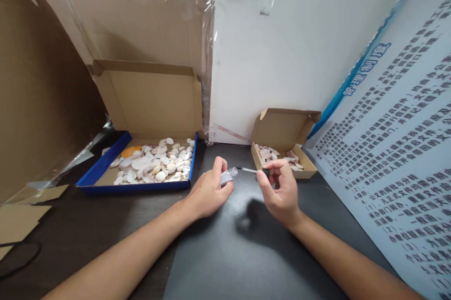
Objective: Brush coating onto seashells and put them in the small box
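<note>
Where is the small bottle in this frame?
In the head view, the small bottle is near the middle, held in the left hand, right of the blue-sided box and just left of the brush in the right hand.

Btl (pixel 229 176) part-hidden by L hand (pixel 210 192)

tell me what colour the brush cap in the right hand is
The brush cap in the right hand is black, seen best in the head view.
</note>
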### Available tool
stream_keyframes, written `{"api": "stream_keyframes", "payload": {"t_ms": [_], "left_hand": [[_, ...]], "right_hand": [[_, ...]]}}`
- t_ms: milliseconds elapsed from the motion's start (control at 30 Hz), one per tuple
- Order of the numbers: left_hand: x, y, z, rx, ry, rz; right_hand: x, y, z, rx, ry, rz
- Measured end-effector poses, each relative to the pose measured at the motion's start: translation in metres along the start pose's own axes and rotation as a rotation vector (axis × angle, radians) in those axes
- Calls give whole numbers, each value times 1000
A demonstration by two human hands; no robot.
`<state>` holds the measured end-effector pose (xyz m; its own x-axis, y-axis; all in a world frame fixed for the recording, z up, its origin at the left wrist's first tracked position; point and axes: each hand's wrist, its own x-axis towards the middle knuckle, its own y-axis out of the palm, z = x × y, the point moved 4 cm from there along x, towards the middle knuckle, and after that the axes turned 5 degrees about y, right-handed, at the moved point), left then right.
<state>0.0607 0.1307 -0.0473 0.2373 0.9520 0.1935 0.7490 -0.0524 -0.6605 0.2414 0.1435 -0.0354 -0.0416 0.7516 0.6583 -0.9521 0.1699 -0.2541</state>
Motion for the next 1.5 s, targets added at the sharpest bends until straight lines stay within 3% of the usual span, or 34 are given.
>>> {"api": "stream_keyframes", "payload": {"t_ms": [100, 267, 400, 600, 1133, 1367, 1500], "left_hand": [[0, 1, 0, -12, 11, 17], [-1, 5, 3, -30, 59, 44], [0, 7, 8, -18, 122, -5], [4, 6, 12, 2, 202, -124], [62, 23, 27, 33, 47, -282], [63, 25, 31, 31, 6, -262], [51, 26, 27, 14, -16, -247]], "right_hand": [[2, 4, -13, 166, 211, 28], [-3, 24, -30, 656, 689, 182], [-8, 31, -30, 844, 902, 212], [-6, 31, -33, 883, 958, 219], [-11, 36, -38, 902, 989, 274], [-13, 37, -42, 886, 978, 281], [-13, 37, -43, 873, 969, 289]]}}
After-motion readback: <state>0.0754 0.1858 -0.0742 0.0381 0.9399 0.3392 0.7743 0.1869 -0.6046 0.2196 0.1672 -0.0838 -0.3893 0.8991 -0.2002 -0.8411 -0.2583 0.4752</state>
